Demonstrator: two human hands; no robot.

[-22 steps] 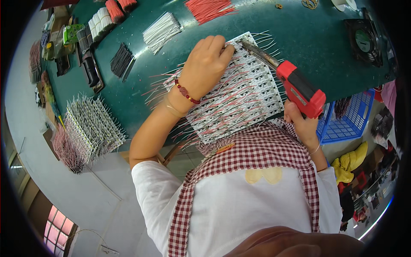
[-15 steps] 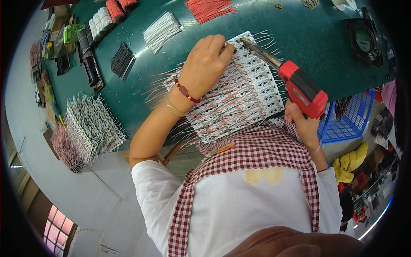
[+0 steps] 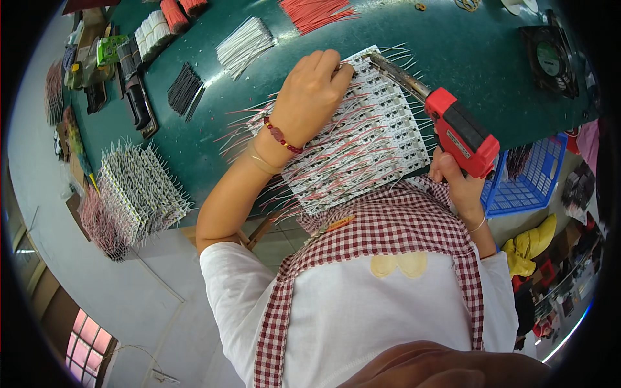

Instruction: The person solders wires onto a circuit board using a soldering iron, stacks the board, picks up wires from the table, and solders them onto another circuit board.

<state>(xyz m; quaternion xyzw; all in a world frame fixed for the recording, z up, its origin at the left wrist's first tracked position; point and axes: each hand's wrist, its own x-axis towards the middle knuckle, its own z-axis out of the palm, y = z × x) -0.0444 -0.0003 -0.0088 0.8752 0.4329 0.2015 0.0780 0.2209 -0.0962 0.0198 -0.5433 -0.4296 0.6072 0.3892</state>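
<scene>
Head view: gripping a red-and-black gun-shaped tool [image 3: 467, 134] with unreadable side label [image 3: 458, 143] in the right hand [image 3: 462, 185]; curling the left hand [image 3: 313, 90] over a white wired board [image 3: 386, 126] at the green table [image 3: 482, 77] edge, impossible to tell whether pinching.

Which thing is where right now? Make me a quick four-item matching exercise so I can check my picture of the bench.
1. Red-and-black tool
2. Blue crate
3. Black fan
4. Black wires

A. Left of the left hand
B. In the right hand
C. On the green table, toward its right end
D. Off the table, to the right

Pairs: 1-B, 2-D, 3-C, 4-A
</scene>
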